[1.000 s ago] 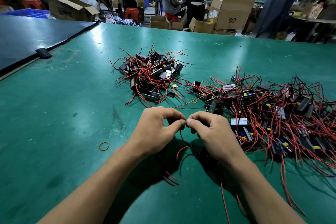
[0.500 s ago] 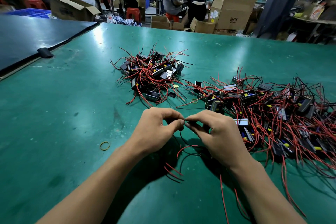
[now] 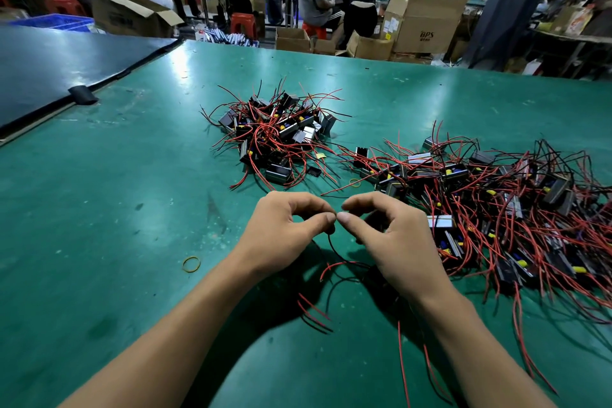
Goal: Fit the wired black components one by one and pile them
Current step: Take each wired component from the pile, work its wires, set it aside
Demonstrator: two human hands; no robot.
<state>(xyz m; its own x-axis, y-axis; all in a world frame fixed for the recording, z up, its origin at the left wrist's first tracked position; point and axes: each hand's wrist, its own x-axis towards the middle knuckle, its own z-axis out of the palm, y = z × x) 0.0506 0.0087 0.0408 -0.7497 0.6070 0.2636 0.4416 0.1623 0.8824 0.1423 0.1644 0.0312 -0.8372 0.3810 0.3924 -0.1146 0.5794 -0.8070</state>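
Near the matte green bench's front edge, the left hand is pinching a thin black wire. The right hand is curling beside it, thumbs touching; I cannot tell what it grips. Boxy black components with glossy red leads are lying in 2 tangles: a smaller heap mid-bench and a larger heap toward the right edge.

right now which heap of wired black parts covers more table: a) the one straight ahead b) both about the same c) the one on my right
c: the right heap sprawls far wider over the green table than the compact heap ahead.
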